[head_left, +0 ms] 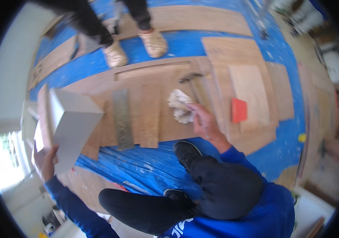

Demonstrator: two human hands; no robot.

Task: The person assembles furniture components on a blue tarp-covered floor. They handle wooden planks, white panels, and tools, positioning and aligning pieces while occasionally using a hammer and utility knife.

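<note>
Two hands busy: left hand (49,162) grips board (71,126) edge, right hand (204,121) rag (180,106).

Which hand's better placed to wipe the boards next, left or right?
Right, probably. The right hand already grips the crumpled rag over the wooden boards. The left hand is occupied, holding up a grey panel off to the side.

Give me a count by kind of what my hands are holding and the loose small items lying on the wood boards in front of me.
Grey flat panel, held by the left hand: 1
Crumpled white rag, held by the right hand: 1
Hammer: 1
Orange-red block: 1
Grey metal strip: 1
Total: 5
</note>
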